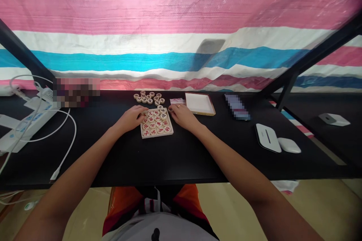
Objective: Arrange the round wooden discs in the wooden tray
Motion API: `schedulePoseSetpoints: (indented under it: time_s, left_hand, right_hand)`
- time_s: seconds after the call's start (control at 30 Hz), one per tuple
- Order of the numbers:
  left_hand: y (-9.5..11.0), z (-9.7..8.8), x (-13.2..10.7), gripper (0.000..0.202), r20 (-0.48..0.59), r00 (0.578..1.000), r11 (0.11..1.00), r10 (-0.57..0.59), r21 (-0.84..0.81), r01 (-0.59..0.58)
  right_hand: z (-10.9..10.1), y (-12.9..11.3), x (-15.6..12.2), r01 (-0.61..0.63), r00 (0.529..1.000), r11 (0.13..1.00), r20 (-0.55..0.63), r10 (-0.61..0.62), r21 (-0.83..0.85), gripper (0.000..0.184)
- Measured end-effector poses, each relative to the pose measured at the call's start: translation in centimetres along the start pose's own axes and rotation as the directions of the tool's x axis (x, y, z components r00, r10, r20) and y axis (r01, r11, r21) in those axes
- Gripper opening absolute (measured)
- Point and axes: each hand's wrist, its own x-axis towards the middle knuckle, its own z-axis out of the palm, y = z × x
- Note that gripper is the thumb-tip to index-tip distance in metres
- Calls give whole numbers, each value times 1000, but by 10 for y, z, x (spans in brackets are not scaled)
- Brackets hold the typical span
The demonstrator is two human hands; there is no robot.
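A shallow pale tray [157,134] on the black table holds rows of round xiangqi pieces [152,125] with red characters; a few black-marked ones lie in its upper right. My left hand [131,118] is at the tray's upper left corner, fingers bent over its edge. Beside the upper right corner, my right hand [183,116] has its fingers curled, with what looks like the edge of a piece at the fingertips. Several loose black-marked pieces [149,101] lie just beyond the tray. One piece [160,107] is by its far edge.
An open white-lined box lid [199,103] lies behind my right hand, with a pink-and-white paper [177,101] beside it. Farther right are a blurred phone-like object [236,107], a white device [267,138] and a white mouse-shaped object [289,145]. A power strip [28,126] and white cables [74,130] occupy the left.
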Motion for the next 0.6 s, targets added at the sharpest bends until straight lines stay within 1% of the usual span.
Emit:
schedulePoseSetpoints:
  time_s: [0.07, 0.13, 0.2, 0.23, 0.3, 0.37, 0.47, 0.6]
  left_hand:
    - [-2, 1, 0, 37, -9, 1000, 1000, 22, 3, -22]
    - [-3, 2, 1, 38, -14, 999, 999, 38, 9, -38]
    - [-3, 3, 0, 38, -14, 999, 999, 41, 16, -41]
    - [-3, 3, 0, 38, -13, 999, 999, 42, 20, -42]
    - [-2, 2, 0, 38, -19, 999, 999, 38, 31, -37]
    - [-1, 2, 0, 38, -29, 999, 999, 37, 39, -36]
    - [1, 3, 0, 38, -35, 998, 998, 52, 36, -50]
    - [2, 4, 0, 38, -22, 997, 997, 74, 34, -74]
  right_hand:
    - [-3, -2, 0, -25, 998, 998, -51, 27, 49, 18]
    - [-9, -7, -2, -48, 985, 989, -157, 70, 140, 15]
    - [-15, -16, -3, -15, 968, 973, -240, 72, 231, 14]
    - [-18, -21, -3, 19, 964, 964, -260, 53, 265, 12]
    - [-21, -32, -4, 97, 968, 948, -250, -20, 303, 10]
    - [-20, -41, -3, 149, 972, 940, -221, -82, 307, 10]
    - [-15, -45, 0, 175, 975, 939, -186, -123, 296, 11]
    - [-9, -42, 3, 184, 976, 941, -162, -142, 284, 10]
